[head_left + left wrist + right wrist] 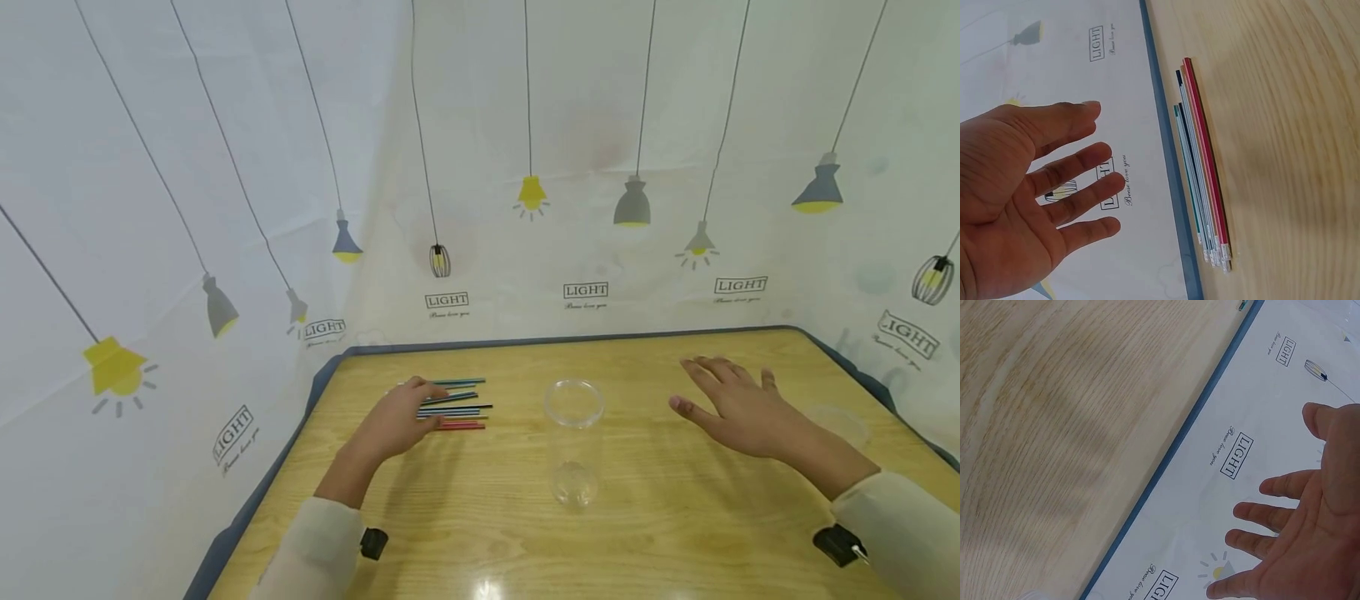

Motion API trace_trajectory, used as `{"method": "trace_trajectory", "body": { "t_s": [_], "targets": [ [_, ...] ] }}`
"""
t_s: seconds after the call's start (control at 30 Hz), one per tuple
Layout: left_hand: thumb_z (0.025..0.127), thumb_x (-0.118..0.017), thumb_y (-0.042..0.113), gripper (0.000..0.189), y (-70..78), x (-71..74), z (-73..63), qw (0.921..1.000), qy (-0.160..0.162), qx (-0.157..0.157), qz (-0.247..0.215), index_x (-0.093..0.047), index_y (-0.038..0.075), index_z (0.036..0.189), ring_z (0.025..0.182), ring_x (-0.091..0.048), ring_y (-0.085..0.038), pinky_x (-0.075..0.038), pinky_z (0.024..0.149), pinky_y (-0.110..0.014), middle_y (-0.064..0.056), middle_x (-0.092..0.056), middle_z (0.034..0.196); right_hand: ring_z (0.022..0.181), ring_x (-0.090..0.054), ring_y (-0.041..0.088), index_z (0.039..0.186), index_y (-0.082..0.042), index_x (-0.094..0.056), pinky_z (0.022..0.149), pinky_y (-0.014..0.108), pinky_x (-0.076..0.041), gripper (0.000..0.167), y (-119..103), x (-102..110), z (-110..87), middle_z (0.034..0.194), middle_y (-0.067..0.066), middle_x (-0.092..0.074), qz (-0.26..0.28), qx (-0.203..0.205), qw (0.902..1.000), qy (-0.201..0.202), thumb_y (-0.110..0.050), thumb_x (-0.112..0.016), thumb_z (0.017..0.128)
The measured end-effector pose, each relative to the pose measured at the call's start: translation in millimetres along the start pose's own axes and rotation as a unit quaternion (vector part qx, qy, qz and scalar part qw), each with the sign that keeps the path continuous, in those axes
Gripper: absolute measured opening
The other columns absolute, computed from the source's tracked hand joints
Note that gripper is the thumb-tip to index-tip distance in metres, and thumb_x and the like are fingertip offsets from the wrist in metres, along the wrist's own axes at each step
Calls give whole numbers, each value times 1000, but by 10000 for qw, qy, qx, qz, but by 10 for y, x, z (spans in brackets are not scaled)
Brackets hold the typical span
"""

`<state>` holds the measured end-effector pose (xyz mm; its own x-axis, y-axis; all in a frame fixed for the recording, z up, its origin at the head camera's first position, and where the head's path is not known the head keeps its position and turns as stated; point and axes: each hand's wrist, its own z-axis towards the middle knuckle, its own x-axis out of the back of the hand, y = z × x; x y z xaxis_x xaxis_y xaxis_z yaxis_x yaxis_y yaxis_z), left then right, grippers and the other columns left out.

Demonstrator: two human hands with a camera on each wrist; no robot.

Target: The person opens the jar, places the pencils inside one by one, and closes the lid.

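Several pencils (457, 412) lie side by side on the left of the table, in blue, black, white and red, with white eraser ends showing in the left wrist view. My left hand (399, 417) hovers over their left ends, fingers spread and relaxed, holding nothing; it hides part of them in the head view. A clear plastic cup (574, 442) stands upright near the table's middle, between the hands. To its right, my right hand (738, 408) is held above the wood with fingers spread, and its palm (1310, 550) is bare in the right wrist view.
The wooden table (495, 517) has a dark blue border along its edges. A round transparent lid-like disc (840, 425) lies at the right, partly behind the right wrist. A white cloth backdrop (480, 200) printed with lamps encloses the back and sides.
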<state>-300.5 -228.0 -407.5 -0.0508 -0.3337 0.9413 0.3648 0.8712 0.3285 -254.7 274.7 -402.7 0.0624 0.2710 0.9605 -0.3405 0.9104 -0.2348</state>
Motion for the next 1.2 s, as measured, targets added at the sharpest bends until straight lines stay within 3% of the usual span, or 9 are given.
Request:
{"method": "trace_trajectory", "body": {
  "t_s": [0.2, 0.47, 0.57, 0.67, 0.8, 1.07, 1.2],
  "targets": [
    [104, -79, 14, 26, -71, -45, 28, 9999, -83, -44, 111, -78, 11, 129, 130, -70, -36, -58, 112, -56, -11, -74, 137, 152, -35, 68, 170, -1, -36, 106, 100, -17, 83, 23, -14, -7, 172, 33, -35, -34, 25, 10000, 22, -60, -52, 114],
    [103, -80, 15, 16, -142, -127, 87, 9995, -208, -79, 235, -81, 9, 118, 122, -73, -35, -61, 106, -55, -9, -78, 126, 151, -36, 69, 170, 1, -36, 107, 99, -20, 83, 4, -25, -17, 171, 34, -35, -8, 62, 10000, -1, -57, -54, 114],
    [102, -82, 15, 12, -156, -163, 101, 9992, -237, -69, 320, -82, 11, 113, 112, -75, -31, -62, 101, -52, -5, -78, 117, 149, -39, 69, 169, 3, -36, 109, 96, -24, 84, -43, -28, -15, 169, 36, -38, 247, 182, 9995, -2, -55, -60, 112],
    [101, -82, 15, 11, -155, -195, 101, 9992, -264, 13, 302, -82, 11, 112, 102, -73, -25, -63, 95, -50, -3, -75, 111, 148, -43, 68, 169, 3, -33, 109, 89, -36, 90, -101, -61, 3, 168, 38, -38, 742, 388, 9965, -56, -53, -69, 108],
    [100, -83, 14, 13, -158, -224, 105, 9993, -298, 89, 226, -83, 10, 113, 95, -69, -23, -61, 90, -48, -4, -74, 108, 153, -40, 63, 173, -1, -27, 110, 81, -45, 103, -222, -163, 52, 173, 33, -35, 1683, 596, 9837, -193, -49, -81, 100],
    [102, -81, 15, 17, -144, -254, 107, 9993, -338, 95, 152, -81, 9, 118, 110, -74, -30, -61, 100, -53, -8, -77, 120, 165, -31, 51, 175, -7, -21, 123, 83, -30, 114, -554, -445, 227, 178, 21, -34, 3298, 1066, 9380, -38, -31, -95, 91],
    [103, -81, 15, 17, -112, -244, 113, 9989, -410, 198, 126, -81, 8, 118, 98, -71, -25, -61, 91, -48, -7, -77, 113, 165, -29, 52, 175, -7, -21, 125, 80, -30, 116, -705, -521, 305, 179, 21, -34, 3701, 1171, 9216, 6, -28, -96, 89]
  ]
}}
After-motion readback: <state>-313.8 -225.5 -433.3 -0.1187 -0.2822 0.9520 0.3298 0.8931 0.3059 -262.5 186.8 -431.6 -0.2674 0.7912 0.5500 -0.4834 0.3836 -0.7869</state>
